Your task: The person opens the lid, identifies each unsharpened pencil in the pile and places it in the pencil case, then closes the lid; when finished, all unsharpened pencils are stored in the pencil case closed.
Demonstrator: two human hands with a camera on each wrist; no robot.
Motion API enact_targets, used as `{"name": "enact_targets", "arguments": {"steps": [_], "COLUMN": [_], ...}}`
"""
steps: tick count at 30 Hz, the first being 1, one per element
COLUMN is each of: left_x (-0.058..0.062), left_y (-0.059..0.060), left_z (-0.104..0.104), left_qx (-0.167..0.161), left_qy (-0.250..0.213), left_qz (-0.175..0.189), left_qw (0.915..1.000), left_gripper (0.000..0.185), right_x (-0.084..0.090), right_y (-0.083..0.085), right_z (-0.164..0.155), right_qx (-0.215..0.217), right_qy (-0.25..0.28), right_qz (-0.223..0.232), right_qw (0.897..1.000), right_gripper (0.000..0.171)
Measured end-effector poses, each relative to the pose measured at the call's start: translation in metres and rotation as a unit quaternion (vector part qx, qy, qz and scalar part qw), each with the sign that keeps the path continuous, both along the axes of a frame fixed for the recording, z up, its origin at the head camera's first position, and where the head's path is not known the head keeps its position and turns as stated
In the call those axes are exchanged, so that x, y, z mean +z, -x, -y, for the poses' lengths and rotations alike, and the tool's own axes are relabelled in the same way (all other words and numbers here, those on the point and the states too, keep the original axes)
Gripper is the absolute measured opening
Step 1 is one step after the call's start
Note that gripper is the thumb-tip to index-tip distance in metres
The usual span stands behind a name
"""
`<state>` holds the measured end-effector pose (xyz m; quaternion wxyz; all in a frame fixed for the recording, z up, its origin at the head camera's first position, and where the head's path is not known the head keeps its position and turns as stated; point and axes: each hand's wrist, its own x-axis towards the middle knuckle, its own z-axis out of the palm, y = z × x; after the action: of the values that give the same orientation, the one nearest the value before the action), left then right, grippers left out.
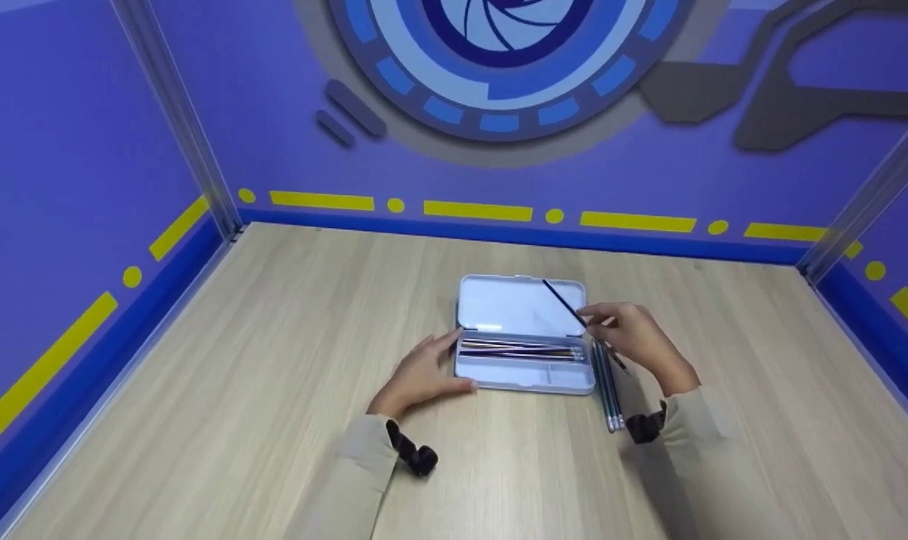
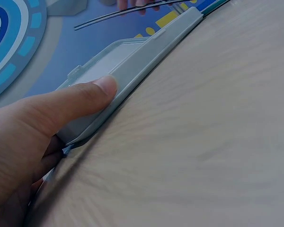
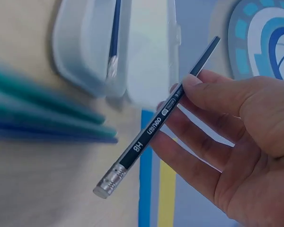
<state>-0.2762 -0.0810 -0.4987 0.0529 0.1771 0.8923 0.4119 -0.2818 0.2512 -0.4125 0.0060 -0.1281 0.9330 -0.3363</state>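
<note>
Head view, nearest to me: two beige sleeves, each with a black strap at the wrist, reach over the table (image 1: 199,420). I take the case (image 1: 525,379) as my landmark; it lies open on the wood, its lid (image 1: 518,304) folded back on the far side.

My left hand (image 1: 422,373) rests at the case's left end, fingers nearly straight. On the left wrist view the thumb (image 2: 71,101) lies flat against the case's (image 2: 146,59) side wall, pressing rather than curling round it.

Just right of the case, a few pencils (image 1: 610,390) lie side by side on the table, running near to far; on the right wrist view they show as blurred teal and blue shafts (image 3: 47,116).

Above that right end my right hand (image 1: 634,337) pinches a dark pencil (image 1: 574,315) between thumb and fingertips. It is in the air, tilted, its far tip over the lid. The right wrist view shows the pencil (image 3: 156,123) marked HB, with a metal ferrule and eraser at its low end, and the hand (image 3: 227,142) holding it near mid-shaft.

Inside the case's far compartment several pencils (image 1: 520,349) lie lengthwise; the near compartment I cannot read clearly.

Beyond the case stands a purple wall (image 1: 199,112) with yellow dashes.
</note>
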Motion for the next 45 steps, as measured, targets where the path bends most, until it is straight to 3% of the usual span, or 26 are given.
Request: {"name": "enact_targets", "arguments": {"steps": [6,14,22,27,38,45], "left_x": [-0.001,0.005,0.008,0.005,0.003,0.001], "left_y": [0.001,0.004,0.005,0.003,0.001,0.000], "left_z": [0.001,-0.003,-0.003,0.000,-0.001,0.000], "left_qx": [0.006,-0.001,-0.005,-0.004,0.002,0.006], "left_qy": [-0.001,0.005,0.007,0.008,0.003,0.003], "left_qz": [0.002,-0.005,-0.002,0.002,0.015,0.010], "left_qw": [1.0000,1.0000,1.0000,1.0000,0.9999,0.9999], "left_gripper": [0.100,0.099,0.099,0.099,0.100,0.098], "right_x": [0.008,0.013,0.010,0.005,-0.003,-0.008], "right_y": [0.007,0.010,0.011,0.010,0.011,0.008], "right_z": [0.020,0.039,0.055,0.064,0.074,0.077], "right_qx": [0.041,0.050,0.050,0.058,0.069,0.071], "right_qy": [-0.008,-0.035,-0.039,-0.045,-0.079,-0.071], "right_qz": [-0.038,-0.062,-0.055,-0.031,-0.026,-0.016], "right_qw": [0.998,0.996,0.996,0.997,0.994,0.995], "right_gripper": [0.028,0.027,0.028,0.029,0.028,0.024]}}
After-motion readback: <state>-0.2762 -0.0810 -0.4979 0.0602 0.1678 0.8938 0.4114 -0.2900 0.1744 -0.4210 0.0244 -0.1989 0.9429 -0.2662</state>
